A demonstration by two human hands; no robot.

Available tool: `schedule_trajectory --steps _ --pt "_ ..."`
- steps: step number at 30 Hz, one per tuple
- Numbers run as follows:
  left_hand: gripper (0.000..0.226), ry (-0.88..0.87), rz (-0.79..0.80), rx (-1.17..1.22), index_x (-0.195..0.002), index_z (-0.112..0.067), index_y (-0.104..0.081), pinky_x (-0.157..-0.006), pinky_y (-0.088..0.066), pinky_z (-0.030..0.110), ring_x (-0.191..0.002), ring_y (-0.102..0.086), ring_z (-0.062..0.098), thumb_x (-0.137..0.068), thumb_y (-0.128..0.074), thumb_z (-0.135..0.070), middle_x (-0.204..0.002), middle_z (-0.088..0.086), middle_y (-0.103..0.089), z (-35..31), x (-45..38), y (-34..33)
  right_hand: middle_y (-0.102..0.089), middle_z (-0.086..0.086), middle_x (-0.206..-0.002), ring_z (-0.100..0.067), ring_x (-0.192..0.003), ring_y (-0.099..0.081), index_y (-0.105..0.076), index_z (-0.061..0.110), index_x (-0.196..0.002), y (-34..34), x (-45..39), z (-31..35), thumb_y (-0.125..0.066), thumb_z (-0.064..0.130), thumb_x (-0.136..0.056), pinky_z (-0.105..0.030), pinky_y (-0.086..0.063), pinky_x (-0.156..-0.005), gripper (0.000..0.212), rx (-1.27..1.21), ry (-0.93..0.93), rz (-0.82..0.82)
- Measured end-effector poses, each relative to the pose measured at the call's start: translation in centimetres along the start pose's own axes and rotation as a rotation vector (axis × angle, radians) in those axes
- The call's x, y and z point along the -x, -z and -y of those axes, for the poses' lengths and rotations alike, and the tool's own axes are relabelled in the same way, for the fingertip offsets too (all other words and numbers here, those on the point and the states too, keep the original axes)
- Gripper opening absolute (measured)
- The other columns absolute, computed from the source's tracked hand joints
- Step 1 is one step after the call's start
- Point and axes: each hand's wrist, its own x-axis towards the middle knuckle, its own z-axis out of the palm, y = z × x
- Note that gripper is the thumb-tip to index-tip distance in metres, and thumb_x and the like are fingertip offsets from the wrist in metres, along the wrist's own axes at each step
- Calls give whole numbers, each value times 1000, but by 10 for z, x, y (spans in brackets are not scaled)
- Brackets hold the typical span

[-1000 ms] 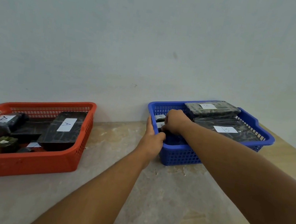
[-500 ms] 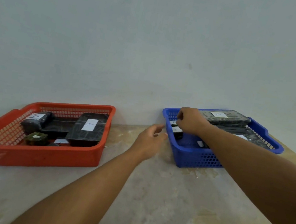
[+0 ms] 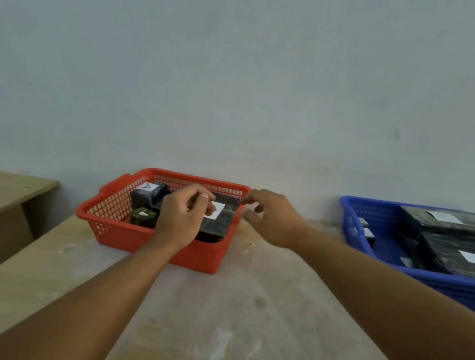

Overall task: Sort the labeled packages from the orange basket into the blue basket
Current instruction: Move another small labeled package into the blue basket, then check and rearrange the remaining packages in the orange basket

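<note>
Left hand point(image 3: 182, 218) over orange basket point(image 3: 115, 207), hiding pkg label.

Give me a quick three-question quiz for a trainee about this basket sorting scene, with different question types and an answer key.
1. True or false: the left hand is over the orange basket.
2. Which basket stands farther to the right: A) orange, B) blue?
3. Fill in: the right hand is near the orange basket's ____ rim, its grip open and empty.

Key: 1 true. 2 B. 3 right.
</note>
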Motion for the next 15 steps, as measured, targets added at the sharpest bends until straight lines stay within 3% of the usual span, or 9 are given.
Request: schedule_trajectory --steps 3,7,9,12,15 --pt "16 96 30 -210 -86 -24 -69 -71 -53 31 -79 -68 11 -94 -55 -24 -82 -8 -72 30 -12 33 -66 -2 -113 -21 -105 -56 -74 21 -107 -27 -11 23 -57 45 -93 -36 -48 -92 32 131 85 186" --pt "24 194 234 -656 -87 -36 -64 -78 -49 37 -84 -59 15 -94 -47 -51 -91 -7 -67 81 -20 88 -69 2 -89 -20 -93 -56 -72 20 -82 -26 -17 16 -60 45 -90 -40 -52 -80 29 270 38 200" --pt "39 177 280 -824 -77 -35 -61 -80 -42 39 -82 -53 14 -92 -38 -62 -82 -11 -62 95 -19 105 -67 4 -82 -17 -92 -55 -71 20 -77 -24 -22 10 -60 41 -88 -37 -51 -75 26 298 14 201" --pt "55 83 325 -944 -66 -34 -54 -68 -34 36 -72 -52 16 -87 -20 -72 -67 -9 -55 99 -14 111 -64 7 -74 -16 -82 -58 -71 19 -75 -26 -35 12 -58 42 -88 -33 -51 -68 28 381 -10 231" --pt "63 -4 303 -987 -80 -35 -65 -64 -33 34 -70 -55 17 -91 -11 -64 -73 -6 -65 99 -7 106 -69 2 -80 -17 -77 -60 -72 18 -82 -32 -53 24 -56 43 -87 -36 -57 -71 30 552 42 258"
